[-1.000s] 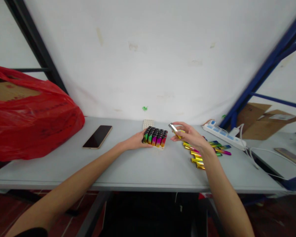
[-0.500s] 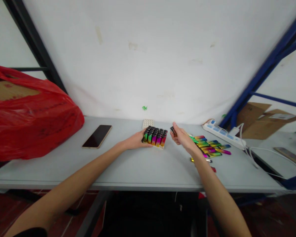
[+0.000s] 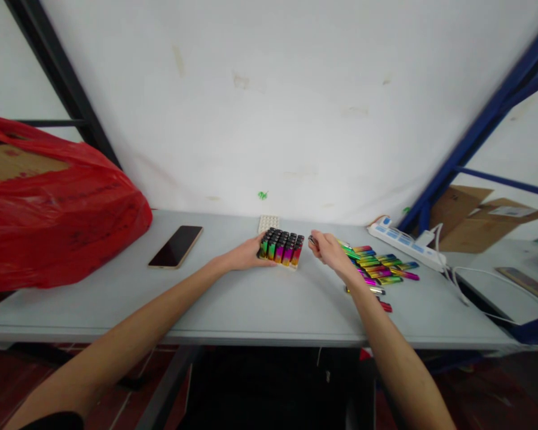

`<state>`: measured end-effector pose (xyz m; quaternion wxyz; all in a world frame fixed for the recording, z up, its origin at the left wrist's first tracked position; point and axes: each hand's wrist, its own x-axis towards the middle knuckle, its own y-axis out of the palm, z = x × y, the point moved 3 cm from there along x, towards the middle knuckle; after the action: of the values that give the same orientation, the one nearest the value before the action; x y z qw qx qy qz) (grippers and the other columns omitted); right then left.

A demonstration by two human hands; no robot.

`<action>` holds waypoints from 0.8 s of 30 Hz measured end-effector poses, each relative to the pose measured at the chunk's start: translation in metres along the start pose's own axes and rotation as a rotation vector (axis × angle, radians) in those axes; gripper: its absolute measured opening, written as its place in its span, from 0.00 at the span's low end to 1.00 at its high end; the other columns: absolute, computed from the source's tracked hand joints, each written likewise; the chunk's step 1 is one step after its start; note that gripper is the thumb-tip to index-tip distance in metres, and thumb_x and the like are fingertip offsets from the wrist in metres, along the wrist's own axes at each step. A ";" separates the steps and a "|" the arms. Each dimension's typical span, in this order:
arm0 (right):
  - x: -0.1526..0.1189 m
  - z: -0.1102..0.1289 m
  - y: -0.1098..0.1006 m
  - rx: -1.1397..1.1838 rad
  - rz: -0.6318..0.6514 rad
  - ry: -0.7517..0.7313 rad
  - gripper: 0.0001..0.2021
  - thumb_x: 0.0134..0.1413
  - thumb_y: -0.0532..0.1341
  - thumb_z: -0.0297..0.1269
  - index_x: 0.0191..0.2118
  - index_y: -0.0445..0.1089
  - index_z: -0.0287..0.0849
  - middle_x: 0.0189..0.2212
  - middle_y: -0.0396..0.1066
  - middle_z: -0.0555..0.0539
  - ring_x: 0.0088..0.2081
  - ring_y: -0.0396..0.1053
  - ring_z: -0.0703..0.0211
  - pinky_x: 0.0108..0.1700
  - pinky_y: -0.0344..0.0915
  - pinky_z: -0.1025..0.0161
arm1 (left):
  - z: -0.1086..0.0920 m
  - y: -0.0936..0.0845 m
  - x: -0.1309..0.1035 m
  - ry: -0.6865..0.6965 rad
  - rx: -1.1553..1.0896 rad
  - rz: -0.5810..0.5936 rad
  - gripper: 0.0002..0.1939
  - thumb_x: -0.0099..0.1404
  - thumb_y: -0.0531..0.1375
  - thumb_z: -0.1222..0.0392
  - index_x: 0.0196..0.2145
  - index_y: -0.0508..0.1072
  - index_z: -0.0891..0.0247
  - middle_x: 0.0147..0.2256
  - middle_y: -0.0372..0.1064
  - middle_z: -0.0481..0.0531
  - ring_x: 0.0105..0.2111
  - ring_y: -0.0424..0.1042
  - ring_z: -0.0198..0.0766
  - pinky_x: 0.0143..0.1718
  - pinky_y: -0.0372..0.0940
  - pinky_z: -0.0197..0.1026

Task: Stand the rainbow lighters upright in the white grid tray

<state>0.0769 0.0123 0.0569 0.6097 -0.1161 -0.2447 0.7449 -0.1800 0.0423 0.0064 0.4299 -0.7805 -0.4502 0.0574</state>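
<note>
My left hand (image 3: 247, 253) is closed around the left side of a pale tray (image 3: 287, 266) filled with upright lighters (image 3: 281, 247). Their black tops stand in rows above shiny green, gold, purple and red bodies. Just right of the tray, my right hand (image 3: 326, 248) is closed on a single lighter (image 3: 312, 240); only its dark metal end shows past the fingers. Beside and partly behind my right forearm lies a loose pile of coloured lighters (image 3: 380, 266) on the grey table.
Behind the tray, a pale studded tray (image 3: 268, 223) lies against the wall. A phone (image 3: 176, 246) and a red plastic bag (image 3: 63, 221) are to the left. At the right are a white power strip (image 3: 406, 242) with cables and a cardboard box (image 3: 479, 218).
My right hand has tilted and lowered slightly with the lighter, its thumb now less raised. My left hand and the tray stay almost where they were.
</note>
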 end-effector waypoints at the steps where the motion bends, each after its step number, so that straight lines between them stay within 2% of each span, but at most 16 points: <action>1: 0.001 -0.001 -0.001 0.023 -0.013 0.002 0.30 0.67 0.46 0.65 0.22 0.56 0.48 0.15 0.50 0.55 0.19 0.50 0.63 0.24 0.49 0.63 | 0.000 0.000 0.000 0.002 0.002 -0.002 0.46 0.60 0.72 0.39 0.68 0.64 0.63 0.67 0.67 0.63 0.64 0.70 0.59 0.68 0.62 0.55; 3: 0.003 -0.001 -0.002 0.084 0.004 -0.009 0.32 0.66 0.46 0.69 0.26 0.62 0.46 0.17 0.50 0.56 0.20 0.49 0.63 0.24 0.48 0.63 | 0.001 0.000 0.000 0.011 0.010 -0.002 0.46 0.61 0.72 0.40 0.69 0.64 0.63 0.67 0.67 0.62 0.64 0.70 0.58 0.68 0.62 0.55; 7: 0.000 0.004 -0.004 0.211 0.146 -0.079 0.31 0.65 0.49 0.70 0.39 0.68 0.44 0.22 0.52 0.57 0.20 0.48 0.64 0.23 0.47 0.64 | 0.002 0.001 0.000 0.010 0.021 0.009 0.44 0.62 0.72 0.39 0.68 0.66 0.62 0.66 0.68 0.61 0.63 0.71 0.58 0.67 0.63 0.55; 9: -0.005 0.009 -0.008 0.184 0.211 -0.149 0.29 0.68 0.51 0.68 0.43 0.68 0.44 0.24 0.57 0.56 0.23 0.54 0.63 0.26 0.54 0.64 | 0.001 0.000 0.000 0.016 0.017 0.014 0.44 0.62 0.71 0.39 0.68 0.66 0.63 0.66 0.67 0.62 0.64 0.70 0.58 0.68 0.62 0.55; 11: -0.009 0.014 -0.012 0.088 0.266 -0.228 0.26 0.71 0.51 0.63 0.43 0.69 0.44 0.26 0.63 0.54 0.27 0.61 0.61 0.33 0.62 0.63 | 0.000 0.000 -0.001 0.034 0.004 0.014 0.44 0.62 0.71 0.39 0.68 0.65 0.63 0.67 0.67 0.62 0.64 0.70 0.57 0.68 0.61 0.54; 13: -0.013 0.019 -0.015 0.000 0.306 -0.290 0.23 0.73 0.53 0.60 0.43 0.70 0.44 0.29 0.70 0.51 0.33 0.67 0.59 0.40 0.67 0.61 | -0.001 -0.001 -0.001 0.043 -0.008 0.008 0.44 0.62 0.72 0.40 0.68 0.65 0.63 0.67 0.67 0.62 0.64 0.69 0.56 0.69 0.61 0.53; 17: -0.014 0.024 -0.015 -0.056 0.286 -0.350 0.20 0.67 0.62 0.58 0.45 0.74 0.44 0.42 0.76 0.45 0.45 0.73 0.54 0.45 0.70 0.60 | -0.001 -0.001 -0.001 0.031 -0.018 0.006 0.45 0.61 0.72 0.39 0.68 0.64 0.63 0.67 0.66 0.62 0.64 0.69 0.57 0.68 0.61 0.53; 19: -0.013 0.024 -0.013 -0.133 0.226 -0.364 0.19 0.65 0.63 0.56 0.42 0.75 0.43 0.41 0.77 0.44 0.42 0.74 0.53 0.43 0.70 0.60 | 0.000 0.000 -0.001 0.012 -0.019 0.007 0.45 0.61 0.72 0.38 0.68 0.65 0.62 0.67 0.66 0.61 0.64 0.69 0.57 0.68 0.62 0.54; 21: -0.012 0.024 -0.010 -0.233 0.181 -0.372 0.17 0.66 0.63 0.54 0.39 0.75 0.43 0.36 0.78 0.46 0.36 0.74 0.56 0.40 0.69 0.61 | 0.000 0.000 -0.001 0.003 -0.019 0.005 0.45 0.60 0.72 0.38 0.68 0.65 0.62 0.67 0.66 0.61 0.64 0.70 0.58 0.68 0.62 0.54; 24: -0.011 0.022 -0.005 -0.271 0.187 -0.341 0.16 0.67 0.63 0.53 0.39 0.73 0.44 0.28 0.77 0.49 0.29 0.73 0.58 0.36 0.67 0.62 | -0.001 -0.001 -0.001 0.020 -0.028 -0.003 0.46 0.60 0.72 0.40 0.68 0.64 0.62 0.67 0.67 0.61 0.63 0.70 0.57 0.68 0.62 0.54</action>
<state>0.0736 -0.0030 0.0769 0.4669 -0.0916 -0.4298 0.7674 -0.1807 0.0411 0.0071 0.4234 -0.7865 -0.4476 0.0425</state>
